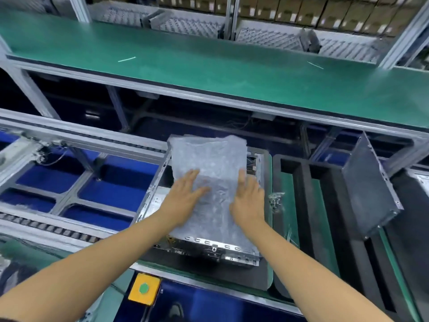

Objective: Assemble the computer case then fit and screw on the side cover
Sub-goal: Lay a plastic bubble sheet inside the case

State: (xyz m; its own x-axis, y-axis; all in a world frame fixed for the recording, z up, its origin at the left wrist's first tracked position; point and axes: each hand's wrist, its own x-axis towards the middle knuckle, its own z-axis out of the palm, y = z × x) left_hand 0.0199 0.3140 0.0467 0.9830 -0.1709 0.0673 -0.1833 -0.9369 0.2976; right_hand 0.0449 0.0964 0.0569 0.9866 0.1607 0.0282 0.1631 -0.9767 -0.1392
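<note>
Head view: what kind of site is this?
Most likely a computer assembly line in a factory: green-matted workbench, roller conveyor track, an open computer case under a bubble-wrap sheet, and a yellow button box.

Even overhead light, moderately bright, soft sheen on green shelf (209, 59), dark shadow in the bay beneath it, faint glare on bubble wrap (209, 163), overall soft focus, motion smear on fingers, wide-angle bowing of straight rails toward frame edges
</note>
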